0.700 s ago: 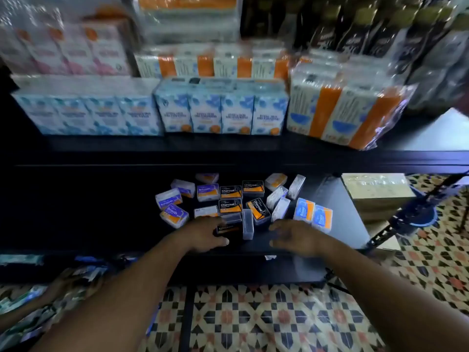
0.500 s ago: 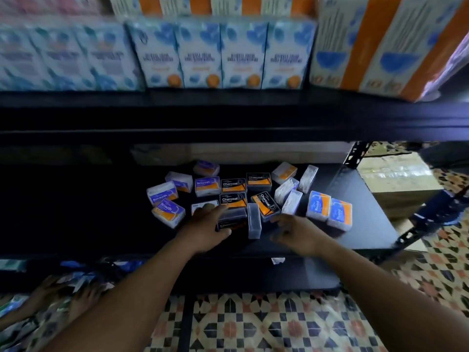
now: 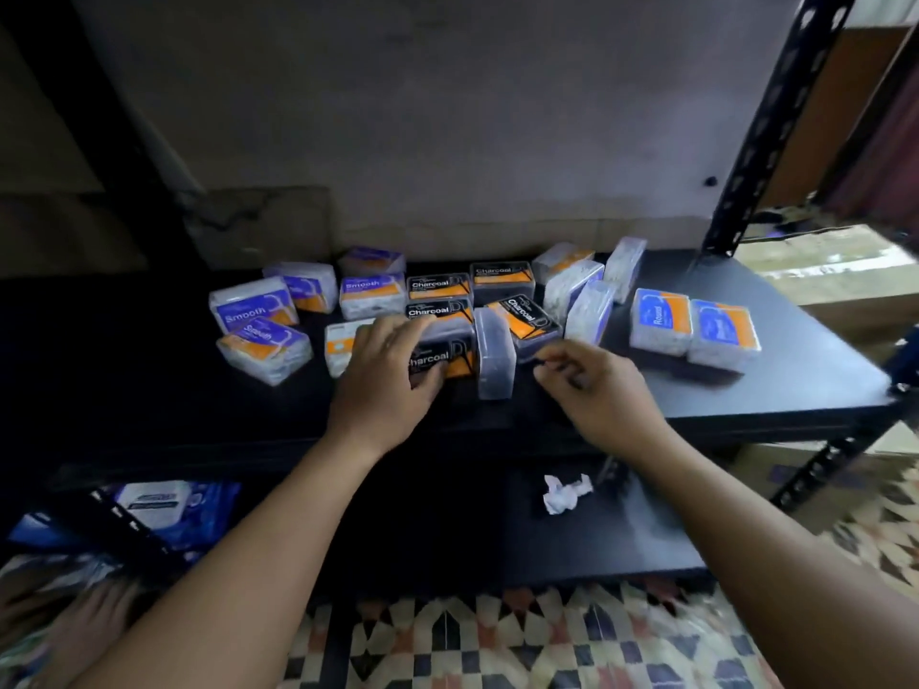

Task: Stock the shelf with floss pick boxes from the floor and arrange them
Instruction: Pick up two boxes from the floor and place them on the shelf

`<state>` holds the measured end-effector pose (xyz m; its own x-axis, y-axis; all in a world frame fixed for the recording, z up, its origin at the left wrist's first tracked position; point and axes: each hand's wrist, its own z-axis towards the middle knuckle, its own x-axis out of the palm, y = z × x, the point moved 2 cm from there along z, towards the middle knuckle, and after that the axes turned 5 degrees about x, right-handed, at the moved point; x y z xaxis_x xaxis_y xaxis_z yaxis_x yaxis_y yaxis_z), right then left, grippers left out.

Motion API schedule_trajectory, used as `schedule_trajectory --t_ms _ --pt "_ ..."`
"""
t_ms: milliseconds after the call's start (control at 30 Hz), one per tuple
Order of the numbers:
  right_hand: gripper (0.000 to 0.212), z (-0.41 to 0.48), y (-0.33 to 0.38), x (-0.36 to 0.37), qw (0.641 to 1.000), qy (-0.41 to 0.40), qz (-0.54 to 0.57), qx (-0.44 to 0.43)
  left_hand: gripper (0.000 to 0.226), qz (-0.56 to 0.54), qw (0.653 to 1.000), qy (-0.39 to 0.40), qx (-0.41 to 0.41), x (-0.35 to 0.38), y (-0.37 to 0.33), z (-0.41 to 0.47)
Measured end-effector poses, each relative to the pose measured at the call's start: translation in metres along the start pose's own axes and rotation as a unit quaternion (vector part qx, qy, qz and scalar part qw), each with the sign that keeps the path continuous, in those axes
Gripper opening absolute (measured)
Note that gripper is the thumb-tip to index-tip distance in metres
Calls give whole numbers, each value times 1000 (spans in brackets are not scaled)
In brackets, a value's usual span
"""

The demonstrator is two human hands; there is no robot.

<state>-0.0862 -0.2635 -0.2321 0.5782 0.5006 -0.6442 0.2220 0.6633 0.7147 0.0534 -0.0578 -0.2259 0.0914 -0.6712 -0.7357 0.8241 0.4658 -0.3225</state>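
Floss pick boxes sit in a loose pile mid-way along the dark shelf board [image 3: 746, 390], none on the tiled floor [image 3: 497, 639] in view. L hand [image 3: 385, 385] is at the pile's 6 o'clock edge, palm down, fingers & thumb curled round a black Charcoal box [image 3: 440, 360] lying flat. At 3 o'clock of that box, touching it, a clear box [image 3: 495, 353] stands on edge. R hand [image 3: 597, 390] is just past it at 3 o'clock, fingers bent in toward the thumb; a small dark bit shows at the fingertips [image 3: 547, 358], too blurred to tell if it's held. More Charcoal boxes [image 3: 502, 283] lie at 12 o'clock of the L hand. Purple Smooth boxes [image 3: 251, 310] are scattered at 9-10 o'clock, some tilted. White-sided boxes [image 3: 589, 310] lean at 1 o'clock. Two blue Round boxes [image 3: 661, 323] sit side by side at 3 o'clock, apart from the pile. On the lower board, crumpled paper [image 3: 567, 492] at 6 o'clock of the R hand; blue packs [image 3: 164, 504] at 7 o'clock.
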Motion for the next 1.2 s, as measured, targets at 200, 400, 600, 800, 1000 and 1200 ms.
schedule_trajectory --t_ms 200,400,600,800,1000,1200 --pt "71 -6 34 5 999 6 -6 46 55 -12 1000 -21 4 4 8 -3" --pt "63 -9 60 23 996 -10 -82 28 55 -4 1000 -6 -26 0 6 -3" --pt "41 -14 51 8 997 -4 -51 62 51 -52 997 30 -44 -7 0 -4" --pt "46 -28 47 -10 994 20 -93 57 51 -81 992 68 -73 -13 -4 -13" --pt "54 -61 46 -17 997 34 -64 14 54 -140 985 62 -81 -25 -17 -43" --pt "52 -106 33 -19 999 15 -20 -22 54 -196 979 14 -53 -39 -42 -94"
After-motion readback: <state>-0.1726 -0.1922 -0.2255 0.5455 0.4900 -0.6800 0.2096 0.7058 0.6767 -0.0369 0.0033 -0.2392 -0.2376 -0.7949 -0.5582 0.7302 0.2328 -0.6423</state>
